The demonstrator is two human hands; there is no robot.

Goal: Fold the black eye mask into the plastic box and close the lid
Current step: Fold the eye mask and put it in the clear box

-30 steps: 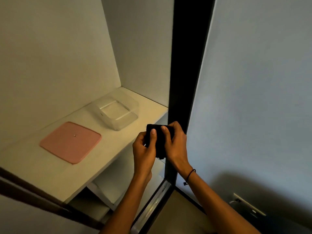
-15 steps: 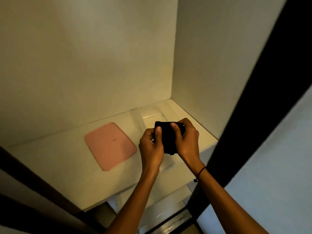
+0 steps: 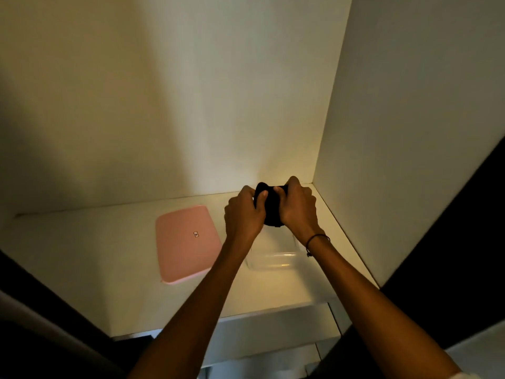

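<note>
The folded black eye mask (image 3: 270, 212) is pinched between my left hand (image 3: 243, 214) and my right hand (image 3: 299, 207), thumbs on top. Both hands hold it above the clear plastic box (image 3: 270, 258), which stands open on the white shelf (image 3: 109, 255) near the right corner. My hands and forearms hide most of the box; only its near wall shows. The pink lid (image 3: 185, 242) lies flat on the shelf, just left of the box and apart from it.
The shelf sits in a white cupboard with a back wall (image 3: 191, 105) and a right side wall (image 3: 410, 132) close to my right hand. A dark frame edge (image 3: 451, 242) runs down the right. A lower shelf (image 3: 273, 332) shows beneath the front edge.
My hands have carried the mask from in front of the shelf edge forward, to over the plastic box. The view has swung left, facing into the cupboard.
</note>
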